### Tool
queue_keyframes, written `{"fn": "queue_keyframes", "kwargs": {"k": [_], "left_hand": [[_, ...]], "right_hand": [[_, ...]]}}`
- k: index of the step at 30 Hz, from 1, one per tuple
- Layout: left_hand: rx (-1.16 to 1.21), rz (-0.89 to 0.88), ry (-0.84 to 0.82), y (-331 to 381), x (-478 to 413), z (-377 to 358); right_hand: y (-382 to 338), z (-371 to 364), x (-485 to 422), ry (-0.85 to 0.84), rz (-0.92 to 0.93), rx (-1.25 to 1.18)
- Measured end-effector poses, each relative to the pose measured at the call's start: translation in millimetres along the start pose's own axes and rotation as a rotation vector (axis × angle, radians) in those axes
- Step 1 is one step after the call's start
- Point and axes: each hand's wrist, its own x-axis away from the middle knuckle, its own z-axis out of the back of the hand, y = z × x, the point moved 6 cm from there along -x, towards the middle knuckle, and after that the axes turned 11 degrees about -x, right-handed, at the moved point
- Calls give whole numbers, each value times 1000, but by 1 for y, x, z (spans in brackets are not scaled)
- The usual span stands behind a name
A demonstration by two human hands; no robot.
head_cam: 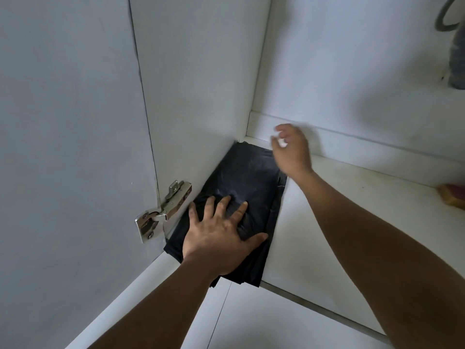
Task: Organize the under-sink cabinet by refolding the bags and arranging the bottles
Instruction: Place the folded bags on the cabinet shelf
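Observation:
A stack of folded black bags lies flat on the white cabinet floor, pushed into the left rear corner against the side wall. My left hand presses down on the near half of the stack with fingers spread and straight. My right hand hovers blurred above the far right edge of the stack, fingers loosely curled and holding nothing. No bottles are in view.
The open cabinet door stands at the left with a metal hinge beside the bags. A grey drain pipe hangs at the top right. A yellow and pink sponge lies at the right edge of the floor.

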Motion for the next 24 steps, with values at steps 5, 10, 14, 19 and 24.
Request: {"fn": "queue_keyframes", "kwargs": {"k": [5,10,14,19,24], "left_hand": [[-7,6,-16,1,0,0],[10,4,7,0,0,-1],[10,-4,11,0,-3,-2],[92,31,99,-2,-2,0],[257,-3,233,-3,12,14]], "right_hand": [[0,-71,55,-756,175,564],[32,-60,39,-592,40,732],[15,-39,46,-423,38,645],[-11,4,125,-351,41,406],[-29,12,192,-606,31,355]]}}
